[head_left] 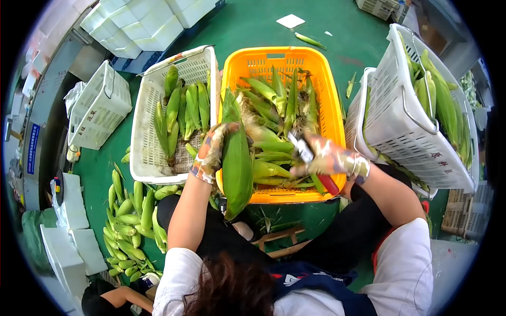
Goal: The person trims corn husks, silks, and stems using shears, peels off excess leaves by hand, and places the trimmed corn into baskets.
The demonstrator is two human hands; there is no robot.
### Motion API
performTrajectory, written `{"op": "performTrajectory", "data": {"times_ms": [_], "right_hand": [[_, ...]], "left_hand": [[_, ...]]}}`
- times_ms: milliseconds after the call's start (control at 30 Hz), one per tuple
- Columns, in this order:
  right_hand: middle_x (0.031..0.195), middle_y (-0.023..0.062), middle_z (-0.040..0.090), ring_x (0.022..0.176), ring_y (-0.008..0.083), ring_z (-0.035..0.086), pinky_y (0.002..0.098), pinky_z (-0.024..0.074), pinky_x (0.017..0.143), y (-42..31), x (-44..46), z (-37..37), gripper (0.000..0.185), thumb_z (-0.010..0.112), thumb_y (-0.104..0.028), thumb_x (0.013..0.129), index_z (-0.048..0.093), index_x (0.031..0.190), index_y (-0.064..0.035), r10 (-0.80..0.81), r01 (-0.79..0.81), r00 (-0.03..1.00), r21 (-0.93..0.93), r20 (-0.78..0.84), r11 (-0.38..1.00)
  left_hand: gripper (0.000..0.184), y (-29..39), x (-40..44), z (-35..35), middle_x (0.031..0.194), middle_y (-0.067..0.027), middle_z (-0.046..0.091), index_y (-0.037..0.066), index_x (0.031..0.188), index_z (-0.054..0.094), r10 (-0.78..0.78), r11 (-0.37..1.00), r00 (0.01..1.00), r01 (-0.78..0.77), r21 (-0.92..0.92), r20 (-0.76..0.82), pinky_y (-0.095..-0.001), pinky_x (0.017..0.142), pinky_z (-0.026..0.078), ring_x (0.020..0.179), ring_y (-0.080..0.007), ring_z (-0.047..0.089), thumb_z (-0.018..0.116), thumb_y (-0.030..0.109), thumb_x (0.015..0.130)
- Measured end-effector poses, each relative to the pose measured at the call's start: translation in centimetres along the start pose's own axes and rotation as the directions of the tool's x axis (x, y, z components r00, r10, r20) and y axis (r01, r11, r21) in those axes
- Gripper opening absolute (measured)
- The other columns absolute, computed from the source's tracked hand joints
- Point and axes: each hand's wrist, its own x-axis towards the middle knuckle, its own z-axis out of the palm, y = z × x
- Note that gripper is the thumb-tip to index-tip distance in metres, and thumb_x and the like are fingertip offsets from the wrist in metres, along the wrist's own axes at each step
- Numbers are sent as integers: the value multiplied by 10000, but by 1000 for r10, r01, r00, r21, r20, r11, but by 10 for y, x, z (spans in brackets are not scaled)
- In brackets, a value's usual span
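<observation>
My left hand [212, 150], in a patterned glove, is closed around a large ear of corn [237, 163] in its green husk. The ear stands nearly upright at the near left edge of the yellow basket [337, 105]. Over that basket's right side, my gloved right hand [334, 157] grips a red-handled metal cutter [330, 185]; motion blurs the hand, and the cutter's exact kind is unclear. Corn husks and silk [271, 145] fill much of the yellow basket. Left of it, a white basket [145, 158] holds several ears of corn [174, 113].
Corn is piled [129, 226] on the green floor at left. White crates [411, 121] full of corn stand at right, and another white crate [103, 108] at far left. White foam boxes [139, 26] are stacked behind. Another person's arm [134, 296] shows at lower left.
</observation>
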Motion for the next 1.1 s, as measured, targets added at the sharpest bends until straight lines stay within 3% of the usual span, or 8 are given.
{"op": "performTrajectory", "data": {"times_ms": [267,400,633,700,867,933,1000,1100], "right_hand": [[803,48,541,736,125,540,275,452,655,15,3,48,370,679,-359,774,551,854,-21,-386,221,899,546,207,808],[722,39,535,627,111,519,258,457,574,15,13,44,329,706,-277,758,536,873,-20,-399,2,864,792,306,611],[719,7,540,677,104,524,243,443,613,-5,27,-19,400,784,-174,661,505,924,-58,-310,235,885,240,348,942],[680,8,541,629,101,518,245,439,570,4,30,-6,360,781,-170,659,517,876,-55,-354,146,860,489,367,860],[602,4,541,493,107,521,249,413,424,8,41,19,203,706,-197,734,578,734,-40,113,-211,957,374,267,903],[733,34,554,593,109,533,245,462,488,44,62,27,173,516,-165,869,606,971,-58,91,-145,987,506,129,850],[751,40,538,639,113,545,264,497,527,71,65,15,239,425,-184,913,586,1057,-81,-390,358,918,272,73,893],[768,56,534,645,120,536,256,493,545,41,43,23,399,582,-334,830,501,1083,-35,-7,-51,977,266,212,963]], "left_hand": [[345,0,0,23,728,-145,623,-39,899,580,-213,974,974,217,56,-73,-344,565,524,593,-247,609,481,285,837],[361,14,-17,49,693,-170,614,-43,891,574,-358,932,934,355,-68,-23,-364,541,522,568,-276,603,517,305,812],[364,-9,-22,41,754,-186,600,-21,923,549,-440,832,832,519,-194,337,-440,525,519,577,-330,592,520,320,796],[360,-10,-24,40,757,-182,596,-20,917,549,-456,796,805,560,-229,380,-443,523,520,568,-330,588,521,317,795],[337,12,-21,40,715,-158,601,-24,886,560,-425,894,904,426,-141,38,-377,557,516,582,-277,594,523,301,805],[335,3,-20,21,739,-165,598,-22,924,553,-219,972,969,227,-63,112,-415,546,525,598,-311,594,553,275,767],[322,14,-19,14,726,-183,588,-21,885,535,-16,1000,998,16,3,62,-400,556,521,588,-307,588,518,290,804],[323,51,-18,5,711,-157,597,-23,860,539,124,992,983,-123,13,-134,-355,554,515,575,-263,593,538,297,822]]}}
